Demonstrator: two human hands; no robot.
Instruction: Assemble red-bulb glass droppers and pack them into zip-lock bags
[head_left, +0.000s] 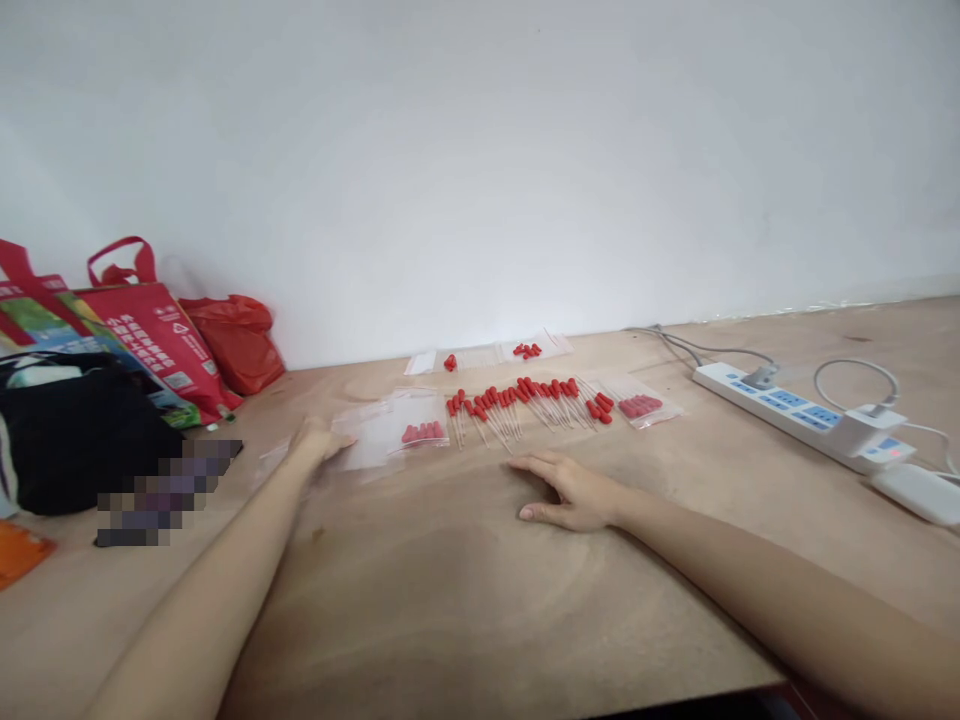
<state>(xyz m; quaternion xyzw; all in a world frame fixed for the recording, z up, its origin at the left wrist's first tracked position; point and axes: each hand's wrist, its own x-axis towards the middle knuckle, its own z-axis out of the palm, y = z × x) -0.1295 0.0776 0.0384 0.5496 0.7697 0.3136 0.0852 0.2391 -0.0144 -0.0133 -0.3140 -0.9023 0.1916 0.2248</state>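
Observation:
My left hand [319, 442] is at the clear plastic zip bags [367, 440] left of centre, with one finger or the thumb stretched across them. Blur and the hand's own angle hide whether its other fingers grip a bag. My right hand [574, 490] rests low over the table with thumb and fingers apart, holding nothing. Just beyond its fingertips lies a row of thin pale sticks with red heads [517, 395]. One bag with several red pieces [424, 433] lies left of the row, and another with red pieces [640, 405] lies to its right.
Two more clear bags with red pieces [527, 350] lie by the wall. A white power strip [787, 405] with plugs and cables is on the right. Shopping bags [161, 335], a red plastic bag [236, 340] and a black bag [82, 430] stand left on the wooden table [420, 600].

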